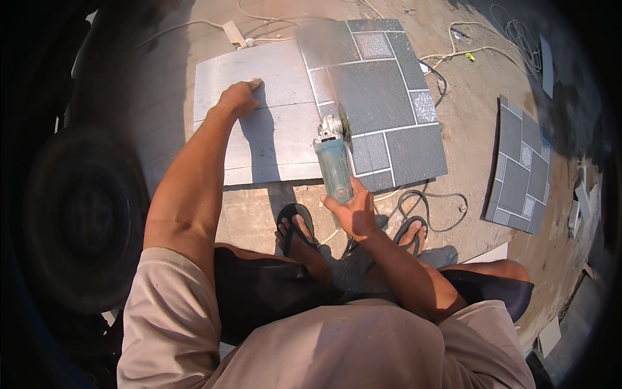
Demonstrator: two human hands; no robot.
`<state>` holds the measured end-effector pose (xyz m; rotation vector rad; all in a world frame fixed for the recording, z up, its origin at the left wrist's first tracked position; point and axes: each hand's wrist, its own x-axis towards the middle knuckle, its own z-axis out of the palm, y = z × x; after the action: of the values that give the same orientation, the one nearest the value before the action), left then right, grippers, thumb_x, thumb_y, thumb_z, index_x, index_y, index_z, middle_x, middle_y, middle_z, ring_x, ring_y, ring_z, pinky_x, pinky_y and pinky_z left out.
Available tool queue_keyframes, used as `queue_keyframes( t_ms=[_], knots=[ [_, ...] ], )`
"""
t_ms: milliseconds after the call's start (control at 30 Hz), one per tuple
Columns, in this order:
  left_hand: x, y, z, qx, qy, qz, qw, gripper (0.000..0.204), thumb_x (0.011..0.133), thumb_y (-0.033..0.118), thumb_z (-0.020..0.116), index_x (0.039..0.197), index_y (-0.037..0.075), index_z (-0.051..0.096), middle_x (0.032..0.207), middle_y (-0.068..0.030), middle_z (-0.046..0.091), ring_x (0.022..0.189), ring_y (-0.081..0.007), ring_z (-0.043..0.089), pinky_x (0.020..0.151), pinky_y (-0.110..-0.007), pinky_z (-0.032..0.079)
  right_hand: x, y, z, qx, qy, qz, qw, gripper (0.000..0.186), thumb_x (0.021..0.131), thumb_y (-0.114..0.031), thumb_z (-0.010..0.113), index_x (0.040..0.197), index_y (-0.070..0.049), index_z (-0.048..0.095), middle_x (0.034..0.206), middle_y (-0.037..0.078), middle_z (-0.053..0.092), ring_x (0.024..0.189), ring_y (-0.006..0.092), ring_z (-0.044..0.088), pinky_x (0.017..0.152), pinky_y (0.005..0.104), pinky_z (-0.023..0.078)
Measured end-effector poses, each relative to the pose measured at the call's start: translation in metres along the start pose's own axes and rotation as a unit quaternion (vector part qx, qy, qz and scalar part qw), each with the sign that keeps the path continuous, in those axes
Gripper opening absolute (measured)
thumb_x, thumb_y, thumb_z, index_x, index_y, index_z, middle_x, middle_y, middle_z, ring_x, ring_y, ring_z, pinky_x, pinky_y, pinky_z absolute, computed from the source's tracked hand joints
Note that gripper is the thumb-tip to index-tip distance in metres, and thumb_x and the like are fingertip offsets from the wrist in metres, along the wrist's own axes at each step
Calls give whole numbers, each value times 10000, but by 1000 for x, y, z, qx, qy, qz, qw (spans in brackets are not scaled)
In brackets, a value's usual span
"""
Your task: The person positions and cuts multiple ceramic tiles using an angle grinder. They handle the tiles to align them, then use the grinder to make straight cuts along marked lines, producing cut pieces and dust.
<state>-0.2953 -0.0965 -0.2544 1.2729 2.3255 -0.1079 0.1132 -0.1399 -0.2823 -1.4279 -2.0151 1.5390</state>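
My right hand grips a teal angle grinder. Its disc is on the seam between a pale grey board and a grey stone-patterned tile, with a haze of dust rising above it. My left hand presses on the pale board left of the grinder, index finger extended and the other fingers bent and partly hidden, holding nothing that I can see. A pencil-thin dark line runs across the board beneath that hand.
Another patterned tile lies at the right. Cables loop near my sandalled feet, with more coiled cable at top right. A dark wheel-like round object stands at the left. Offcuts lie at lower right.
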Motion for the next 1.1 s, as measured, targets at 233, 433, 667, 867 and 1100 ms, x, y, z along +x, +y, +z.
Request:
queue_keyframes(
  t_ms=[233, 433, 667, 867, 1100],
  knots=[
    [1, -3, 1, 1, 14, -2, 1000, 686, 996, 91, 604, 1651, 289, 548, 1478, -170, 705, 1338, -366, 692, 1151, -433, 551, 6, 9, 8, -3, 17, -32, 999, 533, 879, -281, 893, 1245, 59, 709, 1038, 219, 803, 940, 302, 786, 870, 431, 602],
    [-3, 5, -5, -24, -3, -31, 999, 637, 1033, 120, 575, 1638, 319, 561, 1475, -172, 706, 1341, -364, 691, 1155, -442, 549, 10, 2, 4, 29, -8, -23, 999, 523, 880, -269, 891, 1241, 62, 707, 1026, 204, 804, 927, 280, 779, 861, 424, 605],
    [-4, 10, -10, -13, -5, -44, 999, 636, 1032, 76, 568, 1622, 313, 583, 1496, -166, 695, 1353, -363, 683, 1159, -443, 548, 17, 15, 14, 15, 13, -15, 1000, 493, 890, -243, 886, 1233, 60, 703, 1012, 169, 804, 903, 232, 761, 842, 407, 603],
    [-1, 2, -8, -20, -3, -43, 999, 658, 1028, 35, 561, 1625, 310, 581, 1493, -162, 699, 1352, -364, 684, 1163, -454, 546, 23, -13, 8, 93, -18, -1, 996, 569, 859, -274, 902, 1244, 85, 686, 1016, 236, 799, 942, 320, 786, 860, 435, 602],
    [-3, 9, -11, -21, -9, -44, 999, 589, 1080, 98, 516, 1624, 313, 581, 1493, -175, 694, 1355, -384, 677, 1164, -461, 543, 53, -27, 6, 91, 8, -79, 993, 516, 850, -261, 902, 1183, 76, 700, 962, 273, 788, 909, 403, 800, 823, 467, 603]
  ],
)
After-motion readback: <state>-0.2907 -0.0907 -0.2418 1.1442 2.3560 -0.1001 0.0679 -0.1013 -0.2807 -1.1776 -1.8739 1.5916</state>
